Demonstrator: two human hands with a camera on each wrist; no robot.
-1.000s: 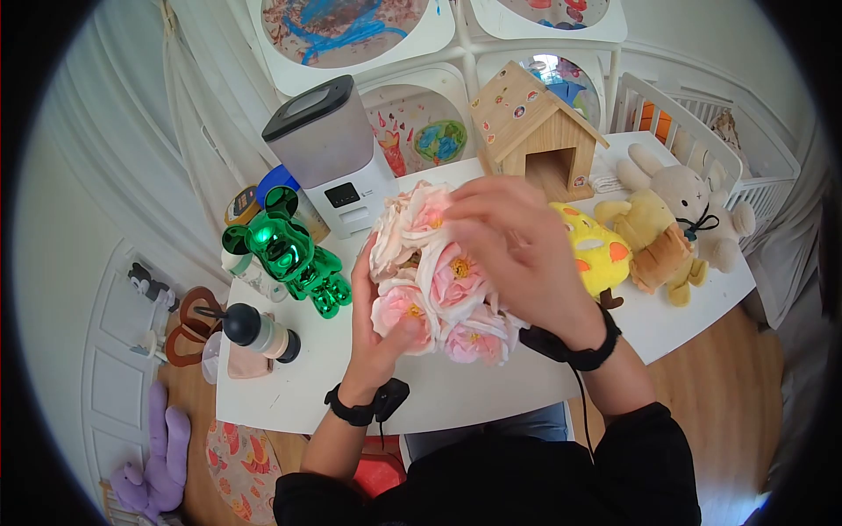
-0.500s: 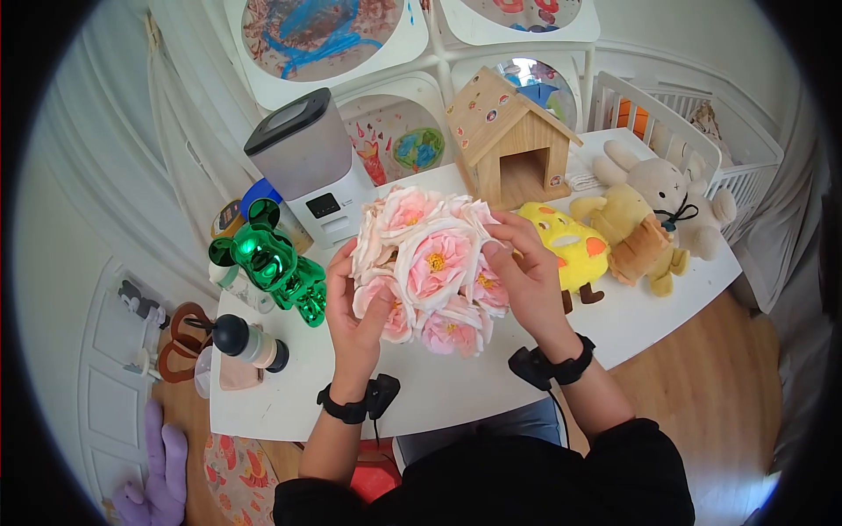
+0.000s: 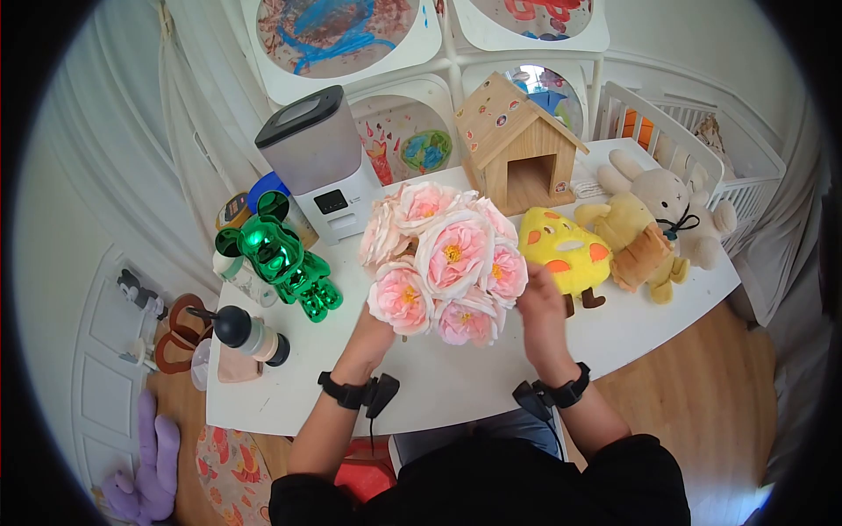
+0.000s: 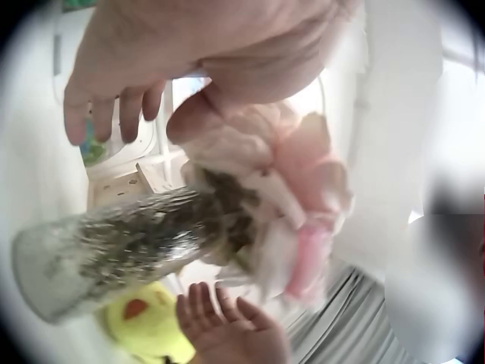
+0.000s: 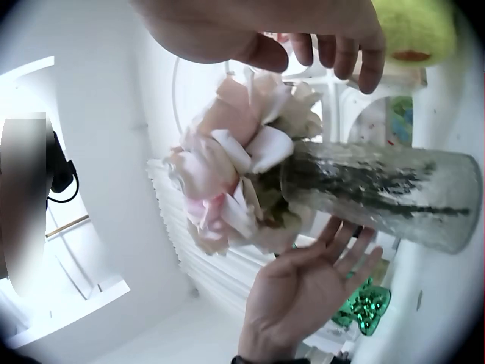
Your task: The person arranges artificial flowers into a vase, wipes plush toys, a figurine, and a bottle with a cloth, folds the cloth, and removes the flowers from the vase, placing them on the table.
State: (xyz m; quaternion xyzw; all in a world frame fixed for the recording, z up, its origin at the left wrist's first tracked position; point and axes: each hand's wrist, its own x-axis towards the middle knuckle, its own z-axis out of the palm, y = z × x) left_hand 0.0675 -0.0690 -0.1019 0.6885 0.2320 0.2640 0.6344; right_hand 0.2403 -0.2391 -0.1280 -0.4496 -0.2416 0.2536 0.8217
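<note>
A bunch of pink and cream roses (image 3: pixel 452 263) stands in a clear textured glass vase (image 5: pixel 394 189), dark stems showing through its wall. From above, the blooms hide the vase. My left hand (image 3: pixel 374 337) is low on the left side of the flowers, partly under them. In the right wrist view this left hand (image 5: pixel 295 296) has its palm turned to the vase and its fingers spread. On the other side, my right hand (image 3: pixel 544 316) is close beside the blooms with relaxed fingers. The left wrist view shows the right hand (image 4: pixel 235 334) with fingers extended, gripping nothing.
Left on the white table (image 3: pixel 421 394) are a shiny green bear figure (image 3: pixel 281 254), a dark-topped bottle (image 3: pixel 250 333) and a grey-white dispenser (image 3: pixel 320 167). A wooden house (image 3: pixel 517 145) stands behind; a yellow plush (image 3: pixel 561 250) and other soft toys (image 3: pixel 636 228) sit to the right.
My right hand came down from over the blooms to their right side. Both hands then touched the outer petals; now they have lowered and moved off them, and the flowers look more upright.
</note>
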